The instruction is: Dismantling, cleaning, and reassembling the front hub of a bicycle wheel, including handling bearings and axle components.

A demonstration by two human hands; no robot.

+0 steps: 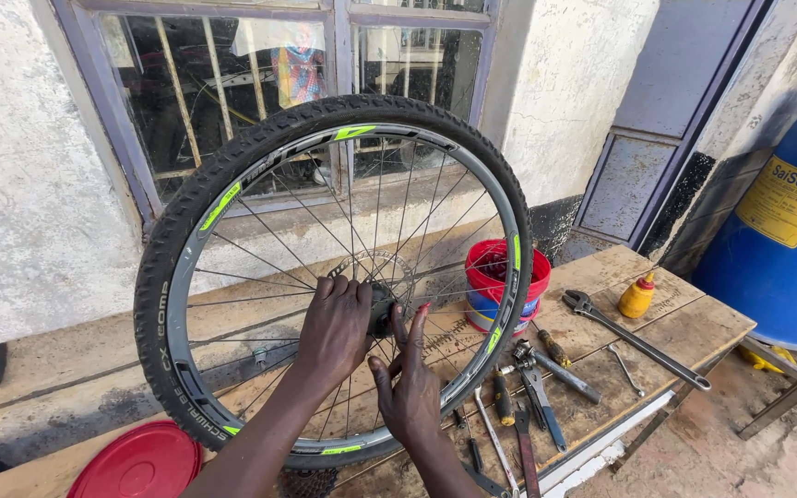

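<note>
black rubber-tyred bicycle wheel with grey rim and steel spokes (pixel 232 198): held upright on the wooden workbench (pixel 694 323). dark hub (pixel 382 309) at centre, axle pointed toward the viewer. left hand (pixel 334 332) closed on the hub; right hand (pixel 410 387) open-fingered just beside it, fingertips touching.

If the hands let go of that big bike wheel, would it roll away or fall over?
The bike wheel stands upright on the wooden table, steadied at its hub by the left hand and right hand, so it would probably tip sideways. Round with a knobby tyre, it might also roll a little. Its thin spokes suggest it is fairly light for its size.
</note>
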